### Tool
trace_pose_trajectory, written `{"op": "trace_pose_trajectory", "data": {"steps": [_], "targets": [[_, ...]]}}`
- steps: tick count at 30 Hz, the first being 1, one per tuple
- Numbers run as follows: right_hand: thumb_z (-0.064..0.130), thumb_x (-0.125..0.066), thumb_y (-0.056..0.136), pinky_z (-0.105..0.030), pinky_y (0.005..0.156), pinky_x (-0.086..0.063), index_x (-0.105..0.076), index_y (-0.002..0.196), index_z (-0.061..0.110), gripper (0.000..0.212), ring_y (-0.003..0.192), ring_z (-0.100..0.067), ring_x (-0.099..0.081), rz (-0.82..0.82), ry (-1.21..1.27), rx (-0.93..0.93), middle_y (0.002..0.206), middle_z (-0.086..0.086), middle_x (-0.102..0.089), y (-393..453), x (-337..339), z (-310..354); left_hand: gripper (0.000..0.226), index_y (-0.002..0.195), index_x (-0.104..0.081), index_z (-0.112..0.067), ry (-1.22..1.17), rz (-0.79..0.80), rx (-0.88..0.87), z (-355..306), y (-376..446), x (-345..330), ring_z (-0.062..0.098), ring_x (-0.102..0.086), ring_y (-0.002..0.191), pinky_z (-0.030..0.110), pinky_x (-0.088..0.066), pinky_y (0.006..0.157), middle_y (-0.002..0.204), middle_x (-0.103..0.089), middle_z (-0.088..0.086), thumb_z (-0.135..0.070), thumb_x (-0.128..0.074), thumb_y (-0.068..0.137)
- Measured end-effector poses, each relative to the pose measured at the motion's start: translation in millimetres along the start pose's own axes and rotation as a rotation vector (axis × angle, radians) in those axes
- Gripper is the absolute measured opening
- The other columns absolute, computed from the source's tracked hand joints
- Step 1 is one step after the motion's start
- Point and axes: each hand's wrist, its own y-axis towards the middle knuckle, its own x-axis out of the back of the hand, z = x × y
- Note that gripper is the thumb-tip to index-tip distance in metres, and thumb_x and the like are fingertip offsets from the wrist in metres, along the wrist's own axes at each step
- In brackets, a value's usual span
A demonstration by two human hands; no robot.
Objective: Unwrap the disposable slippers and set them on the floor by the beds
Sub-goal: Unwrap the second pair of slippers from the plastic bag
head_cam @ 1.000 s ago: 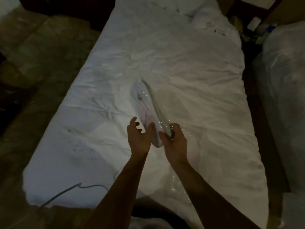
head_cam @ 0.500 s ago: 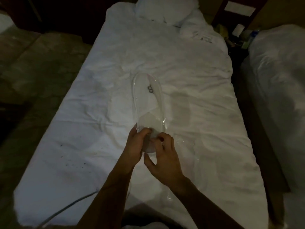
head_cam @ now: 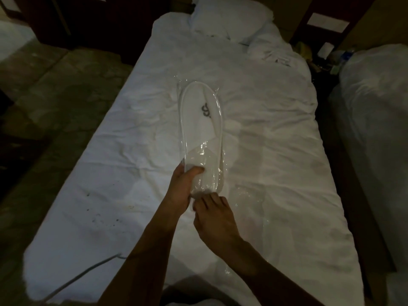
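Left hand [head_cam: 180,186]: clamped on my wrapped slippers' [head_cam: 202,133] heel end, above the bed [head_cam: 276,151]. Right hand [head_cam: 215,219]: fingers pinching the wrapper's [head_cam: 220,173] near edge.

Slippers: a white pair [head_cam: 202,120] with a dark logo on the upper, sealed in a clear plastic wrapper [head_cam: 206,155] — toe end pointing toward the pillow.
Left hand: the left hand [head_cam: 182,186] grips the heel end from the left, thumb on top of the plastic.
Right hand: the right hand [head_cam: 215,219] is at the wrapper's near end, fingers curled on the plastic just below the heel.
Bed: a white, creased sheet on the bed [head_cam: 276,151], dark specks near its left edge; a pillow [head_cam: 229,16] at the head.
Second bed: a second bed [head_cam: 375,111] to the right — a dark gap lies between the two.
Floor: dim floor [head_cam: 55,89] to the left.
Cable: a grey cable [head_cam: 84,277] crosses the bed's near-left corner.
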Motion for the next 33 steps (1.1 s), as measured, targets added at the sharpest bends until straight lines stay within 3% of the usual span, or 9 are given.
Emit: {"op": "trace_pose_trajectory", "data": {"steps": [3,6,10,12,15,20,23,29,33], "targets": [[0.037,-0.06,0.079,-0.043,0.103,-0.045,-0.068,0.108,0.018,0.035,0.119,-0.027,-0.056,0.11,0.026,0.097,0.122,-0.008,-0.063,-9.2,1.1,3.1,0.031,0.114,-0.066,-0.018,-0.05,-0.024,-0.009,-2.7,1.9,3.3,0.028,-0.064,0.101,0.044,-0.054,0.088,0.101,-0.073,0.003,-0.011,-0.063,0.084],[0.029,-0.04,0.091,-0.031,0.114,-0.029,-0.065,0.112,0.02,0.033,0.13,-0.015,-0.044,0.126,0.42,-0.024,0.138,-0.004,-0.052,-14.9,4.9,0.5,0.045,0.129,-0.058,-0.006,-0.209,-0.013,0.049,-5.1,5.2,9.3,0.032,-0.062,0.105,0.044,-0.052,0.09,0.112,-0.066,0.013,-0.015,-0.062,0.085],[0.018,-0.041,0.099,-0.028,0.084,-0.054,-0.057,0.099,0.021,0.017,0.093,-0.009,-0.068,-0.084,1.178,-0.756,0.111,-0.003,-0.064,4.9,13.0,-1.8,0.042,0.128,-0.059,-0.008,-0.255,0.04,0.09,6.1,-1.5,11.1,0.032,-0.063,0.107,0.041,-0.057,0.083,0.114,-0.067,0.013,-0.014,-0.061,0.086],[0.026,-0.051,0.097,-0.026,0.077,-0.056,-0.052,0.107,0.024,0.01,0.083,-0.012,-0.072,-0.079,1.353,-0.886,0.112,-0.003,-0.064,8.4,10.8,-2.1,0.036,0.125,-0.06,-0.012,-0.203,0.071,0.069,13.3,-4.6,10.4,0.032,-0.065,0.107,0.044,-0.056,0.088,0.114,-0.069,0.014,-0.013,-0.06,0.089],[0.023,-0.055,0.094,-0.025,0.069,-0.057,-0.049,0.122,0.024,0.029,0.088,-0.02,-0.073,-0.18,1.581,-0.975,0.113,-0.007,-0.066,5.3,9.7,0.4,0.04,0.13,-0.055,-0.011,-0.164,0.05,0.051,20.8,-7.3,10.0,0.034,-0.063,0.114,0.047,-0.054,0.093,0.124,-0.065,0.017,-0.012,-0.06,0.091],[0.015,-0.046,0.099,-0.021,0.067,-0.057,-0.048,0.126,0.037,0.036,0.091,-0.013,-0.071,-0.278,1.552,-0.948,0.116,-0.004,-0.065,0.1,10.8,2.7,0.044,0.13,-0.055,-0.011,-0.075,-0.036,0.052,25.3,-10.0,10.2,0.032,-0.061,0.116,0.045,-0.054,0.095,0.125,-0.065,0.014,-0.015,-0.066,0.088],[0.024,-0.056,0.095,-0.022,0.068,-0.058,-0.035,0.137,0.031,0.047,0.09,-0.011,-0.072,-0.271,1.55,-0.983,0.117,-0.005,-0.063,-0.2,7.7,5.1,0.046,0.132,-0.053,-0.011,-0.014,-0.019,0.005,25.2,-10.6,11.6,0.032,-0.061,0.115,0.048,-0.054,0.095,0.126,-0.063,0.016,-0.012,-0.064,0.088],[0.022,-0.07,0.085,-0.021,0.063,-0.058,-0.047,0.115,0.019,0.038,0.096,-0.02,-0.069,-0.227,1.671,-1.106,0.113,-0.005,-0.061,7.3,3.4,3.4,0.053,0.129,-0.052,-0.016,0.155,-0.15,-0.04,29.1,-12.0,6.1,0.028,-0.065,0.107,0.045,-0.059,0.082,0.121,-0.064,0.011,-0.025,-0.074,0.081],[0.018,-0.069,0.086,-0.031,0.07,-0.059,-0.056,0.116,0.011,0.034,0.097,-0.025,-0.071,-0.168,1.876,-1.215,0.114,-0.013,-0.068,13.3,0.5,-5.1,0.055,0.135,-0.046,-0.017,0.173,-0.121,-0.032,31.7,-15.7,1.9,0.027,-0.064,0.111,0.044,-0.056,0.091,0.125,-0.063,0.008,-0.034,-0.067,0.086]]}}
